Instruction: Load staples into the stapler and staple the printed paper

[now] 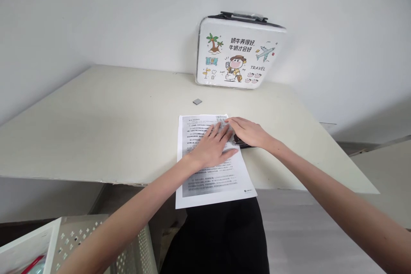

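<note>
A sheet of printed paper lies on the table, its near end reaching past the front edge. My left hand rests flat on the sheet with its fingers spread. At the sheet's right edge, my right hand is over a black stapler, palm and fingers covering most of it. Whether the sheet's edge sits between the stapler's jaws is hidden by my hands. Farther back on the table is a small grey block, which looks like a strip of staples.
A white cartoon-printed case with a black handle stands at the back against the wall. The pale table extends widely to the left and also to the right. Below its front left edge is a perforated basket holding some items.
</note>
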The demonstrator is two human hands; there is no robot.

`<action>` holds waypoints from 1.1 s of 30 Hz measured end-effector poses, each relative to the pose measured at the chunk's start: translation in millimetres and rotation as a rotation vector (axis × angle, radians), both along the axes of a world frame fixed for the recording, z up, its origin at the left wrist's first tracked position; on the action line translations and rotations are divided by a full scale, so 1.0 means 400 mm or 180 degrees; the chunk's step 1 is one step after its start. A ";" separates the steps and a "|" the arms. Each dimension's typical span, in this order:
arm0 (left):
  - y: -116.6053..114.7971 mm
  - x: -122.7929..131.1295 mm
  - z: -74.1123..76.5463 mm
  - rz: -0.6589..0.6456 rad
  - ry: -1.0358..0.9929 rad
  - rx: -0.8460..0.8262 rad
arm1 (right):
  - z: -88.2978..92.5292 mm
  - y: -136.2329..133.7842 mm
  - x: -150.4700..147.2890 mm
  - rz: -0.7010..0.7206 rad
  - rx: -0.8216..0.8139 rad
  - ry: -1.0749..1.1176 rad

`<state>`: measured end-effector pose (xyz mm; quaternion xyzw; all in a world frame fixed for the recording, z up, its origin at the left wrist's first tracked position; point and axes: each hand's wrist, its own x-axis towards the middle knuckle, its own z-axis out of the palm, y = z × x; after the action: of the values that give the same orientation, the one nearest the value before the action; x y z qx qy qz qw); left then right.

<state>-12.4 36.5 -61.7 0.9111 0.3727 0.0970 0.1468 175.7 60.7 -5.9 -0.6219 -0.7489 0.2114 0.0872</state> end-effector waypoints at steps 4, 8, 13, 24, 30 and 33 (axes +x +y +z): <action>-0.004 0.002 0.005 -0.0001 0.0020 0.0001 | -0.010 0.002 0.001 0.0043 0.0083 -0.0072; -0.004 0.003 0.003 0.0018 -0.0009 0.0030 | -0.015 0.004 0.001 0.0168 0.0216 -0.0162; -0.004 0.004 -0.004 0.0011 -0.0090 0.0110 | -0.009 -0.001 -0.008 0.0111 0.0133 -0.0311; 0.000 0.006 -0.003 0.0034 -0.0132 0.0113 | -0.026 -0.006 -0.029 0.0143 0.0335 -0.0698; 0.001 0.005 -0.008 0.0050 -0.0142 0.0203 | -0.046 -0.012 -0.045 0.0250 0.0636 -0.1102; 0.001 0.005 -0.003 0.0020 -0.0062 0.0198 | -0.048 -0.022 -0.058 0.0258 0.0785 -0.1280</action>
<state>-10.6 36.9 -62.8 0.9131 0.3709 0.1180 0.1217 152.3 51.9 -25.2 -0.6055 -0.7958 -0.0065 0.0031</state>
